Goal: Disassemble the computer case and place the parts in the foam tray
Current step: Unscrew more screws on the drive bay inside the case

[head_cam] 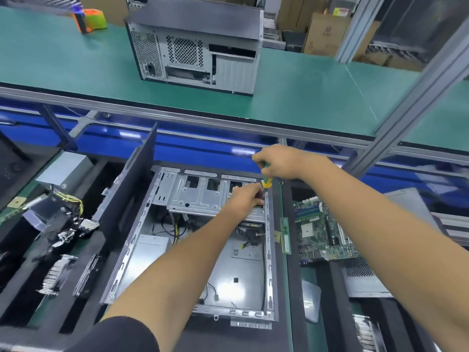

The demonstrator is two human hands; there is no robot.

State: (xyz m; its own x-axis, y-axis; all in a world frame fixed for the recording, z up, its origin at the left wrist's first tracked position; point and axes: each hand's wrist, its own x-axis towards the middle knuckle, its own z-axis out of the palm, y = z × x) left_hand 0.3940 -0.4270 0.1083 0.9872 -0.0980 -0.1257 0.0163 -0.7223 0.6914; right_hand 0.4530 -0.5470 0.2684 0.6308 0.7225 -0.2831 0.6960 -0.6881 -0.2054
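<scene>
- Holding a screwdriver (267, 180) upright in my right hand (278, 161), I have my fingers wrapped round the top of its green and yellow handle, so I can turn it straight down over a fastener at the far right corner of the computer case (198, 240).
- My left hand (245, 199) rests on the metal drive cage (203, 194) just beside the screwdriver shaft. Its fingers are curled near the tip, probably to steady it, though whether they pinch anything is hidden from me.
- The case lies on its side, open and facing up, directly in front of me. Its floor is mostly bare, with a few loose wires left inside.
- A black side panel (127, 189) stands tilted against the case's left edge, out of my way.
- To the right, a green motherboard (324, 229) lies in the black foam tray (294, 288), with a memory stick (284, 235) beside it.
- To the left, cables and a silver box (66, 168) sit in another dark foam section.
- Beyond, a second closed case (195, 47) stands on the green bench (50, 59).
</scene>
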